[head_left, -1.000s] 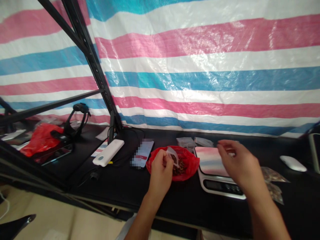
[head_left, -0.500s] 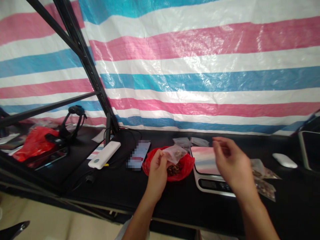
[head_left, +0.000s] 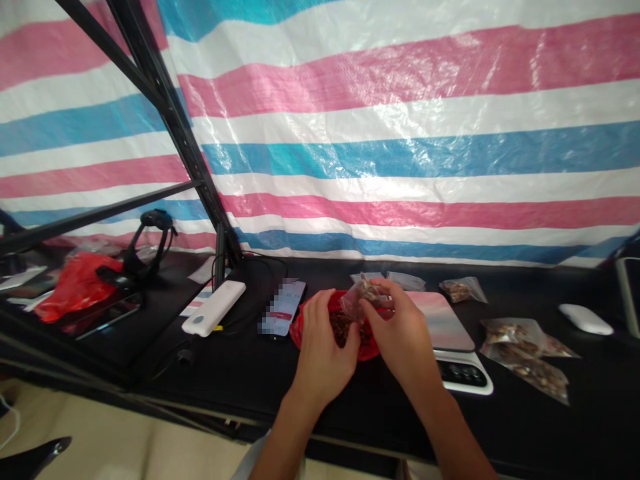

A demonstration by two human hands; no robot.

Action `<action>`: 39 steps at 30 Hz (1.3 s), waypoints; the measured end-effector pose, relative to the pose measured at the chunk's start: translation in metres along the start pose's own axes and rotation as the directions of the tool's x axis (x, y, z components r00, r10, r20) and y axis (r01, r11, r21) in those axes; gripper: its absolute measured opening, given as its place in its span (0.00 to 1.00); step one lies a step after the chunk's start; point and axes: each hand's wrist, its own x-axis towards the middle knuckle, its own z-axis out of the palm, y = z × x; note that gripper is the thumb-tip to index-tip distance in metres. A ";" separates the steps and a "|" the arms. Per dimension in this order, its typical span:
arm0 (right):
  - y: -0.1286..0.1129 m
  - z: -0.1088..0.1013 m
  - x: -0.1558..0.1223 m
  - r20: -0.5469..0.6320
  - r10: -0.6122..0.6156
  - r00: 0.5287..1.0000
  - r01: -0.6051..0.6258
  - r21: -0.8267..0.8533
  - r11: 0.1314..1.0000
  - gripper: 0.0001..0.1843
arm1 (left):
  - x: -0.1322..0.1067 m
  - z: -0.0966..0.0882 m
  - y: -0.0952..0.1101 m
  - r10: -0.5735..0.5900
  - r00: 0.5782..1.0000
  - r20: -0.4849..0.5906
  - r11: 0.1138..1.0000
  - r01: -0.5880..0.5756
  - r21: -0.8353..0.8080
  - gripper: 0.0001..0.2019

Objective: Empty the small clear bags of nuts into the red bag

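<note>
My right hand [head_left: 397, 323] is closed on a small clear plastic bag [head_left: 357, 300] with brown bits in it, held above an open red plastic bag [head_left: 370, 350]. Loose brown dried pieces [head_left: 341, 327] lie inside the red bag. My left hand [head_left: 326, 343] is at the red bag's left side, its thumb apart from the fingers; it seems to hold nothing, though its fingertips are partly hidden. Beside my right hand sits a white kitchen scale [head_left: 447, 327], partly covered by that hand.
Filled clear bags [head_left: 527, 353] lie right of the scale, another filled bag [head_left: 463, 290] behind it. Flat clear bags [head_left: 405, 281] lie at the back. A phone [head_left: 285, 307] and a white power bank [head_left: 215, 308] are on the left, a white mouse [head_left: 585, 319] far right.
My right hand has moved left from over the scale to the red bag and now grips a small bag. My left hand's pinch has loosened, and its fingers have spread.
</note>
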 end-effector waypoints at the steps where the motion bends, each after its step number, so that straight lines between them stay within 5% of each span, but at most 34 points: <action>1: -0.002 0.002 -0.001 0.028 -0.016 0.999 0.016 -0.019 1.000 0.18 | -0.002 0.001 0.000 0.032 0.998 0.045 0.999 -0.033 0.032 0.30; 4: -0.007 0.006 -0.006 0.120 -0.038 0.992 0.040 -0.019 0.999 0.18 | -0.004 0.005 -0.002 0.000 0.992 0.125 0.999 -0.006 0.052 0.37; 8: -0.015 0.008 -0.009 0.158 -0.040 0.987 0.039 0.008 0.999 0.17 | -0.001 0.009 -0.011 -0.053 0.985 0.164 0.998 0.049 0.025 0.33; 14: -0.019 0.002 -0.010 0.035 -0.092 0.995 0.094 -0.045 0.995 0.15 | 0.003 0.013 -0.014 -0.057 0.995 0.084 0.998 0.060 -0.034 0.28; 31: -0.017 -0.006 -0.009 -0.002 -0.264 0.964 0.264 -0.052 0.963 0.10 | 0.006 0.009 -0.013 -0.068 0.998 -0.012 0.996 0.068 -0.051 0.23; 39: 0.008 -0.020 0.032 -0.238 0.056 0.970 -0.065 -0.031 0.997 0.21 | 0.009 -0.001 -0.012 -0.052 0.994 -0.101 0.999 0.050 -0.015 0.27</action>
